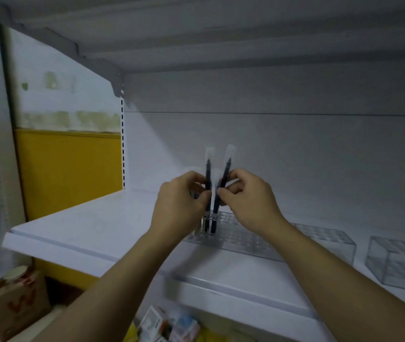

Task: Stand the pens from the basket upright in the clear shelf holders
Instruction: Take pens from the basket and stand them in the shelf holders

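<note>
Two dark pens in clear plastic sleeves stand with their lower ends in the left end of a clear gridded holder (250, 239) on the white shelf (93, 225). My left hand (181, 201) pinches the left pen (208, 174), which stands nearly upright. My right hand (248, 196) pinches the right pen (224, 176), which leans to the right at its top. The hands almost touch each other. A second clear holder (398, 265) stands further right on the same shelf. The basket is not in view.
Another shelf board hangs close overhead. The shelf's back wall is right behind the pens. A yellow panel (68, 171) is at the left. Below the shelf lie a brown printed package (19, 299) and several small boxes (169, 327).
</note>
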The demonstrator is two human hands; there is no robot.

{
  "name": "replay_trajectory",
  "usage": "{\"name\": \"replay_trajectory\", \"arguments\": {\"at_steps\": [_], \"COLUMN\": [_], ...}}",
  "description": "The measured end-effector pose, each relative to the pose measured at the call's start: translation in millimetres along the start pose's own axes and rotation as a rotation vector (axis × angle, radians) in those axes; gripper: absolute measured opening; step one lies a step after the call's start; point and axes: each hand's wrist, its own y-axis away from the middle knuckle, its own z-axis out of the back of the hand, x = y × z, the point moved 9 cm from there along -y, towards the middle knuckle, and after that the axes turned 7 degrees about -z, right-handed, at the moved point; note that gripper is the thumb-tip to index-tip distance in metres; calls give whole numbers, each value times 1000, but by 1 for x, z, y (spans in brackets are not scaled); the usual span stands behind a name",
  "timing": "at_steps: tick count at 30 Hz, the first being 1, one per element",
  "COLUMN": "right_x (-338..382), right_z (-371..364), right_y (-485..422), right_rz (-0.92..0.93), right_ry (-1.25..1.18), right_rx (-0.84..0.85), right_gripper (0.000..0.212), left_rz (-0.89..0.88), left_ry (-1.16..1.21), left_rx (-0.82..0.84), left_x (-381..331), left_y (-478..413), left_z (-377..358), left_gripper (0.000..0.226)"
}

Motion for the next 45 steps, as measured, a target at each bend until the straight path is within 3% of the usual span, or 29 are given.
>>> {"name": "replay_trajectory", "arguments": {"at_steps": [10, 21, 33, 39, 45], "right_x": [-7, 0, 13, 15, 20], "right_z": [-9, -8, 5, 5, 12], "right_y": [-6, -7, -13, -13, -6], "right_rz": [2, -11, 2, 19, 63], "right_ry": [33, 131, 98, 124, 169], "right_rx": [59, 85, 54, 41, 42], "right_gripper": [14, 16, 23, 26, 26], "left_rz": [18, -17, -112, -171, -179], "left_ry": [-247, -331, -347, -453, -492], "left_rx": [220, 102, 117, 158, 184], "left_x": [8, -13, -30, -30, -25], "left_y": [-4, -15, -41, -45, -40], "left_z": [-17, -1, 1, -4, 0], "left_gripper": [18, 34, 36, 18, 22]}}
